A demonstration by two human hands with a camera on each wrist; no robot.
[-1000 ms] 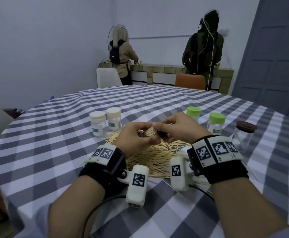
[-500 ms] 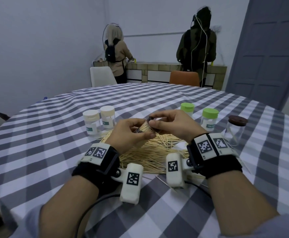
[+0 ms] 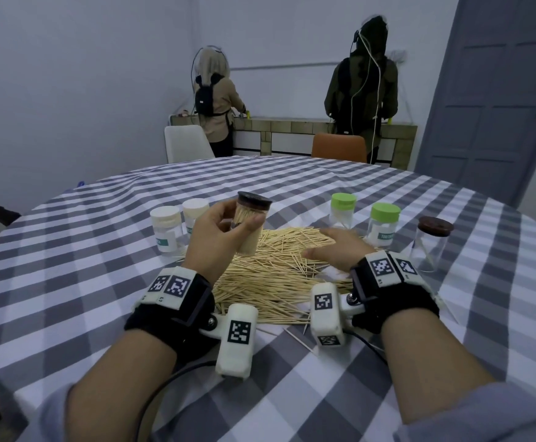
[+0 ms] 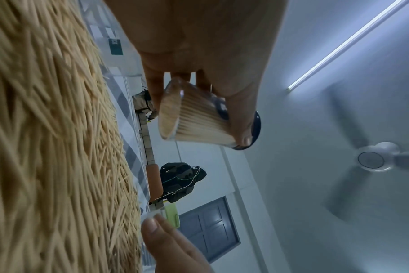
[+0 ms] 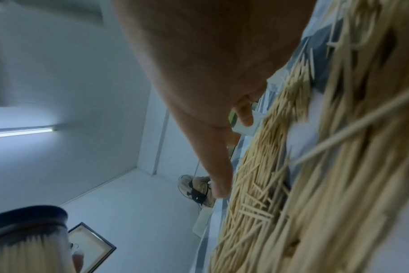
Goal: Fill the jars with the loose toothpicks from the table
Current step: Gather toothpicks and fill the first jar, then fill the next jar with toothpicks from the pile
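My left hand (image 3: 225,229) grips a clear jar (image 3: 251,229) packed with toothpicks and capped by a dark brown lid (image 3: 254,201), held upright above the table. In the left wrist view the jar (image 4: 194,122) sits between thumb and fingers. A wide pile of loose toothpicks (image 3: 276,272) lies on the checked tablecloth under both hands. My right hand (image 3: 333,250) hovers flat and open just over the pile's right side, holding nothing; in the right wrist view its fingers (image 5: 213,166) stretch out above the toothpicks (image 5: 315,166).
Two white-lidded jars (image 3: 177,228) stand left of the pile. Two green-lidded jars (image 3: 383,224) and a near-empty clear jar with a brown lid (image 3: 429,247) stand to the right. Two people work at a counter (image 3: 308,129) beyond the round table (image 3: 69,282).
Both hands were together at the jar's lid. The right hand has let go and dropped onto the pile's right side; the left hand has raised the capped jar upright.
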